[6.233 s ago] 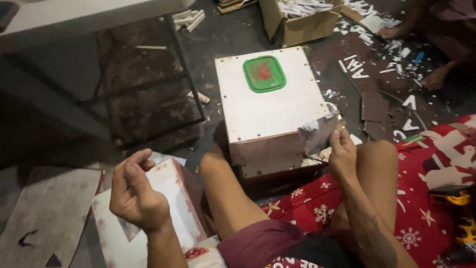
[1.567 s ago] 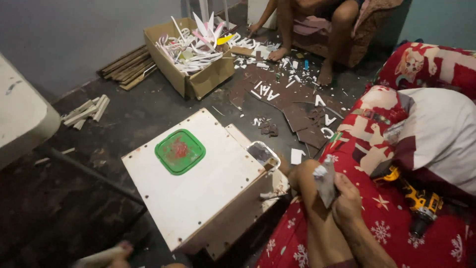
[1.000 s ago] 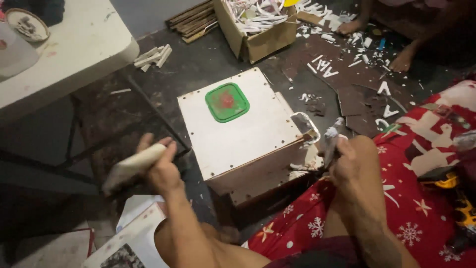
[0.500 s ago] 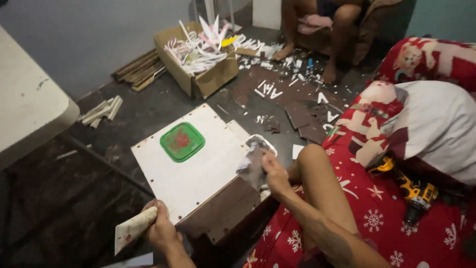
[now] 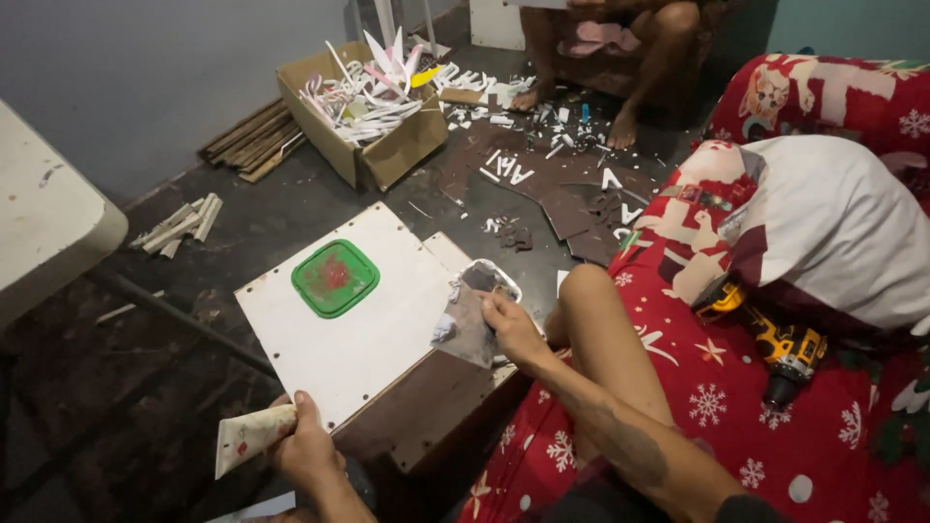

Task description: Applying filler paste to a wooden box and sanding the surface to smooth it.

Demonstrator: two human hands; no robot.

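A person seated on a red festive blanket (image 5: 823, 446) now presses a grey rag (image 5: 467, 324), pinched in the right hand (image 5: 511, 327), onto the white box (image 5: 358, 329) edge, while the left hand (image 5: 305, 447), lowered, grips a squeezed tube (image 5: 250, 436).

The light is dim and warm indoors, brightest on the white board (image 5: 358, 320) and the pale pillow (image 5: 843, 242) at right. The near left floor (image 5: 116, 416) sinks into deep shadow. Soft blur smears the near hands, and the wide lens bends lines towards the edges. No harsh glare shows.
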